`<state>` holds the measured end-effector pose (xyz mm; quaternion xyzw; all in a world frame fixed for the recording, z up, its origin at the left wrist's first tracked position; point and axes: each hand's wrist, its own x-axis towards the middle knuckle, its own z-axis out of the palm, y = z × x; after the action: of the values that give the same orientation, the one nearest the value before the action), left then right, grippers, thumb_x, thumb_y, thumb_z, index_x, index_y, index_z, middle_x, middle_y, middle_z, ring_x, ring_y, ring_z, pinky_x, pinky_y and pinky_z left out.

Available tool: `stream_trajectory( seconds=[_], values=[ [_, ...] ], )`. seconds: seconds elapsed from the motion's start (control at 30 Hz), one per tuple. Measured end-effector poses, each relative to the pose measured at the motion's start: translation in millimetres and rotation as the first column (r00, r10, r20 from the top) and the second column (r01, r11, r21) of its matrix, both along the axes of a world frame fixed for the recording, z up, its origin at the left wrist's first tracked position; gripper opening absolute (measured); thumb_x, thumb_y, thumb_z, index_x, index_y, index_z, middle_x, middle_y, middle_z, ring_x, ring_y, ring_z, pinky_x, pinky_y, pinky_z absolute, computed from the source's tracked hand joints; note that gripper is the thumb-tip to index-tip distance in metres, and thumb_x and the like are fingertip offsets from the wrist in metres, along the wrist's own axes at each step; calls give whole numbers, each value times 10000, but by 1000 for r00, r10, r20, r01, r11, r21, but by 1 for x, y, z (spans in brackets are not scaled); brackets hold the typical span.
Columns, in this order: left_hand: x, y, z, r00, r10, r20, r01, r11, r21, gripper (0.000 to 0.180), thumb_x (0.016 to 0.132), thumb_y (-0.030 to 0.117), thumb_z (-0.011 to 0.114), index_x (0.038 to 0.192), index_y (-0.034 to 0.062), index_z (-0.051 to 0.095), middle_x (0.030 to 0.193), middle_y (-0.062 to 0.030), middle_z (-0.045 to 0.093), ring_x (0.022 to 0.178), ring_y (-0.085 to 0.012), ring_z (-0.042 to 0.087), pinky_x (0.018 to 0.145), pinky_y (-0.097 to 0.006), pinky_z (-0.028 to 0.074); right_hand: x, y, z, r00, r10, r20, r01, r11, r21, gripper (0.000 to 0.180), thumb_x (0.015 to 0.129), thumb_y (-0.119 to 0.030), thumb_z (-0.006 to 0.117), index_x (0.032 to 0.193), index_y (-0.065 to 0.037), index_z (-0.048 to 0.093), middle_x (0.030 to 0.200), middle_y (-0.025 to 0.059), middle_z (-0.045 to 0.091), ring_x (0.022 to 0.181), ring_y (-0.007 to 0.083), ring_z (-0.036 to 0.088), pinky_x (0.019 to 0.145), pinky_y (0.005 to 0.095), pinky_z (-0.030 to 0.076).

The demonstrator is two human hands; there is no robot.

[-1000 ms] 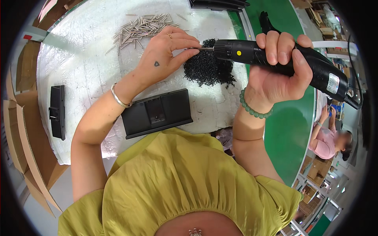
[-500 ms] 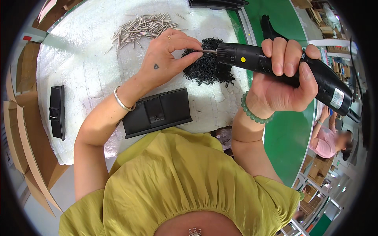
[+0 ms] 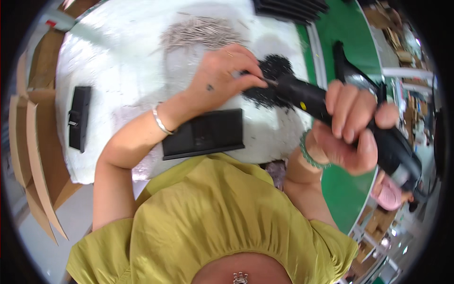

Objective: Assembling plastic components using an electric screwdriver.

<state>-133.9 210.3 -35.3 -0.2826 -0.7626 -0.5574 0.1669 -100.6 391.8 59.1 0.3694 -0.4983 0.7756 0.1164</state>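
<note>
Black and aslant over the tabletop (image 3: 343, 187), the driver (image 3: 305, 97) sat in the right hand (image 3: 352, 132), fingers (image 3: 346, 113) wrapped round it, while the left hand (image 3: 224, 71) pinched a blurred piece (image 3: 243, 73) at its bit (image 3: 271, 82), presumably for steadiness, near screws (image 3: 278, 64) heaped within reach.

Mustard top (image 3: 213, 203), silver bangle (image 3: 159, 120), apparently beaded bracelet (image 3: 305, 152).
</note>
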Motion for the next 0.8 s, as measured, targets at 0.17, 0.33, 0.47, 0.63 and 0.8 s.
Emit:
stream_trajectory(
  seconds=[0.17, 0.33, 0.47, 0.63, 0.8],
  values=[
    [13, -10, 11, 991, 60, -123, -76, 989, -130, 324, 668, 142, 781, 971, 88, 681, 974, -79, 650, 992, -243, 582, 856, -341, 471, 2, -4, -7, 997, 68, -35, -66, 996, 65, 272, 750, -167, 521, 1015, -138, 464, 594, -51, 417, 520, 82, 398, 629, 282, 336],
    [-9, -109, 1, 916, 358, -184, -401, 779, -481, 249, 708, 207, 750, 921, 93, 691, 868, -71, 659, 880, -275, 574, 809, -360, 472, -5, -7, -17, 998, 46, 35, -46, 999, -5, 293, 763, -155, 508, 1050, -112, 473, 601, -36, 400, 543, 89, 386, 643, 292, 331],
    [-18, -155, -7, 841, 535, -82, -430, 568, -702, 111, 736, 184, 716, 780, 83, 701, 750, -67, 654, 804, -253, 587, 740, -359, 487, -4, -13, -17, 998, 34, 58, -33, 999, -21, 281, 769, -149, 498, 1045, -108, 475, 603, -35, 394, 552, 90, 391, 648, 295, 334],
    [-21, -163, -12, 888, 452, -89, -341, 516, -786, 94, 752, 165, 691, 802, 85, 695, 773, -63, 656, 808, -257, 586, 708, -363, 493, 2, -19, -17, 996, 56, 74, -56, 998, 2, 272, 767, -152, 502, 1034, -109, 471, 600, -36, 391, 550, 89, 392, 652, 297, 338],
    [12, -158, 0, 896, 431, -107, -341, 514, -787, 153, 758, 130, 698, 903, 81, 687, 800, -48, 670, 767, -197, 610, 671, -326, 506, 8, -20, -15, 991, 95, 93, -98, 995, 29, 283, 757, -159, 522, 1032, -121, 472, 604, -41, 406, 551, 87, 398, 665, 294, 338]
  ],
)
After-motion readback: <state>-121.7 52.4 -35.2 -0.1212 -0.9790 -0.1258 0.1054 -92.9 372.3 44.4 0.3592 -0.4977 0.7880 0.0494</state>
